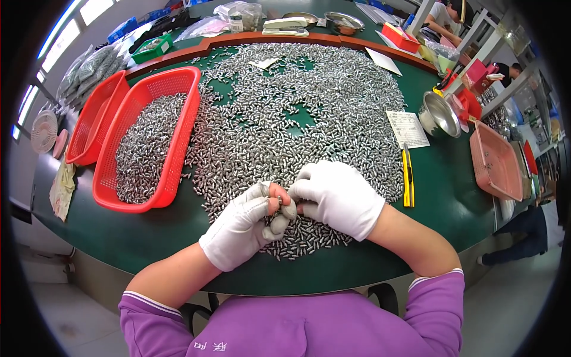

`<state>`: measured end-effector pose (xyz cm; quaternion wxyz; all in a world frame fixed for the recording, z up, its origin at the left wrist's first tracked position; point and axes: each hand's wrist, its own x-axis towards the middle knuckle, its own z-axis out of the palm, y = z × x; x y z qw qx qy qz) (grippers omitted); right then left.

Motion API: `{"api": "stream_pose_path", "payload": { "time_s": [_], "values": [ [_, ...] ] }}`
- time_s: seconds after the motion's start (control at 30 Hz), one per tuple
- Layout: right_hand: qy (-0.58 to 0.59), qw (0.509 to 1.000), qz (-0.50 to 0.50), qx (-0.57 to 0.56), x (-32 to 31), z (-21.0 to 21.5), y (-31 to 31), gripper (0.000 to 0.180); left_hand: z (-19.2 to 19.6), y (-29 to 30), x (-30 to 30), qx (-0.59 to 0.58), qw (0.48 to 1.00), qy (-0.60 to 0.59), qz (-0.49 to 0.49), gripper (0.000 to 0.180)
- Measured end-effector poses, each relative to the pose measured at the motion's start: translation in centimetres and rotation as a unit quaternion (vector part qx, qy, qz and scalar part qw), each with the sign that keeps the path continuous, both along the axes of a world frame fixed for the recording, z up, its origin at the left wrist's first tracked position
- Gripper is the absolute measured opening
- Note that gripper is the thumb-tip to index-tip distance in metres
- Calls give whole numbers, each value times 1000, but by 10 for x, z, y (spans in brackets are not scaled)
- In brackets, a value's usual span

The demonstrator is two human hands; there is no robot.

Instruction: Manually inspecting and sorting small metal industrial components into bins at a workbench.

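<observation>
Small silvery metal parts [333, 119], short and pointed, lie in a wide layer over the green table. Above the near edge of this layer my two gloved hands meet. My left hand [247, 220] is closed, its thumb and forefinger tips bare of the white glove, and a bit of a small metal part shows between them. My right hand [339, 196] comes in from the right with its fingers curled together against the left fingertips. What its fingertips hold, if anything, is hidden. To the left, a red perforated basket [189, 113] holds a heap of the same parts.
Another red basket [89, 134] stands further left. On the right lie a yellow cutter knife [407, 178], a printed paper slip [407, 129], a steel bowl [439, 114] and a pink basket [496, 160]. A wooden rail [208, 43] bounds the far side. Other people work at the back right.
</observation>
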<state>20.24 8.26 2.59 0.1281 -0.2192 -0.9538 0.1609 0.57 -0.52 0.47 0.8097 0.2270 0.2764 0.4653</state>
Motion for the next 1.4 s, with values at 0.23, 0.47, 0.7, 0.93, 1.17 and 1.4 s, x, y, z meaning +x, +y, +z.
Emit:
{"api": "stream_pose_path", "payload": {
  "time_s": [0.23,0.47,0.7,0.93,1.17,1.4],
  "values": [
    [49,996,-54,45,-5,-3,2,9,-1,1,-4,2,999,-34,-12,16],
    [240,968,11,-70,-5,12,1,12,2,-1,-2,-4,1000,-2,-21,24],
    [272,951,49,-137,-7,5,-3,19,3,-1,1,-8,999,38,-27,25],
    [55,998,-40,13,1,-1,8,20,5,-2,1,-19,999,51,-9,19],
    [6,995,-51,84,-5,-12,3,10,4,-2,2,-10,999,35,-5,15],
    [16,998,-52,43,0,0,0,13,4,-2,-1,-3,999,34,-7,16]
  ]
}}
